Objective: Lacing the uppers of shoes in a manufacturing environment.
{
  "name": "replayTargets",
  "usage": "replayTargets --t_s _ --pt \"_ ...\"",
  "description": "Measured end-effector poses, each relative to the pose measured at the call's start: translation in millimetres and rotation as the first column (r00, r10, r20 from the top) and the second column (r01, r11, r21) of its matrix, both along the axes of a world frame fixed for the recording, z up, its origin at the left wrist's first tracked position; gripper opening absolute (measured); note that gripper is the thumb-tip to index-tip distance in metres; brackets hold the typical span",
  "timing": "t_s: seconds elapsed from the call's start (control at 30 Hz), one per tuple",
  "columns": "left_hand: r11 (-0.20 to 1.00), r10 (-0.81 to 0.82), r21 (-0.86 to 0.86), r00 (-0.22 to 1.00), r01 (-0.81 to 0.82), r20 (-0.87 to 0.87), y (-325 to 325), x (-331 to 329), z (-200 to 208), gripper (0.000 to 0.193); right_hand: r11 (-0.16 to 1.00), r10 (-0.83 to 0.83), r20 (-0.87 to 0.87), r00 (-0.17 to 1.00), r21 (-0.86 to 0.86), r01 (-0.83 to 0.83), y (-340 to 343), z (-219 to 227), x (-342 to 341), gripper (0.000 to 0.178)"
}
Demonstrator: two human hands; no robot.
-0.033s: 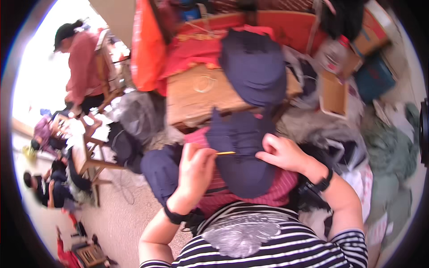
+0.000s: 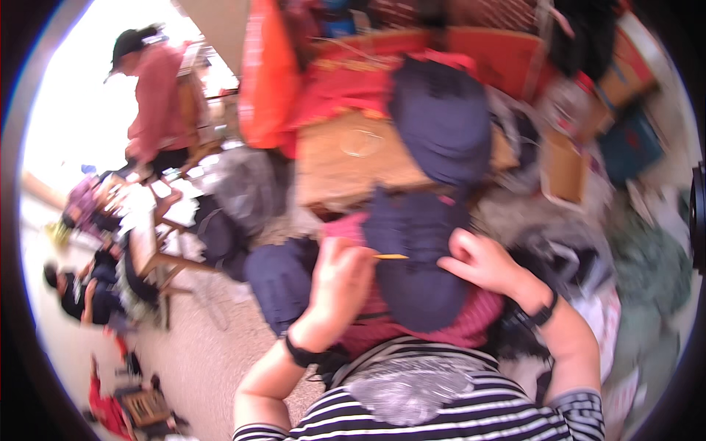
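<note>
A dark navy cap (image 2: pixel 423 287) lies across my lap on pink striped cloth (image 2: pixel 471 323), its brim toward me. My left hand (image 2: pixel 340 283) is closed at the cap's left side around a thin yellow stick (image 2: pixel 391 256), whose pointed length reaches over the cap. On the opposite side my right hand (image 2: pixel 482 261) has thumb and forefinger drawn together at the cap's edge; blur hides exactly what they grip. Another stack of navy caps (image 2: pixel 441 121) rests on the wooden board ahead. More navy caps (image 2: pixel 278 283) sit beside my left forearm.
A wooden board (image 2: pixel 338 165) with a loop of pale cord (image 2: pixel 362 143) stands ahead. To the right are an open cardboard box (image 2: pixel 565 173), a clear bottle (image 2: pixel 570 106) and heaped fabric (image 2: pixel 651 268). Several people, one in a pink top (image 2: pixel 158 103), are at the left near a wooden bench (image 2: pixel 143 242).
The whole view has shifted, so everything appears a little farther right. My hands, the yellow stick and the cap keep nearly the same places relative to each other.
</note>
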State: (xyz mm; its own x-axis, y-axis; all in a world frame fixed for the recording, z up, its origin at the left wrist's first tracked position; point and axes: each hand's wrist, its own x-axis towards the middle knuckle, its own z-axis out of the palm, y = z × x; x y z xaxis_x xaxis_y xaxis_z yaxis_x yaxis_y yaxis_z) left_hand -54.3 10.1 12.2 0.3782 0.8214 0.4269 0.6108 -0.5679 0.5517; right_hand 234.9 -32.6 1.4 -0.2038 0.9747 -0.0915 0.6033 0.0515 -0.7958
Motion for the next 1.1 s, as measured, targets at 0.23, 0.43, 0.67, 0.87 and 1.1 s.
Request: replayTargets --t_s 0.23,0.43,0.67,0.87,1.1 --pt "0.998 -0.033 -0.049 0.987 0.041 0.159 -5 9 -21 0.010 0.991 -0.131 -0.054 0.990 0.034 0.132 -27 -11 9 0.032" --pt "0.993 -0.009 -0.111 0.982 0.030 0.191 -7 8 -25 0.008 0.985 -0.138 -0.163 0.977 -0.123 0.119 -12 -19 15 0.030" --pt "0.989 -0.088 -0.102 0.979 0.108 0.186 -10 20 -24 0.010 0.935 -0.244 -0.030 0.969 0.258 0.243 -27 10 -6 0.025" --pt "0.988 -0.033 -0.142 0.987 0.056 0.160 0 10 -19 0.010 0.963 -0.066 0.013 0.998 0.263 0.060 -2 9 -23 0.035" --pt "0.936 -0.032 -0.344 0.989 0.080 0.144 3 23 -7 0.009 0.989 -0.136 -0.191 0.972 0.033 0.145 -13 8 -9 0.029"
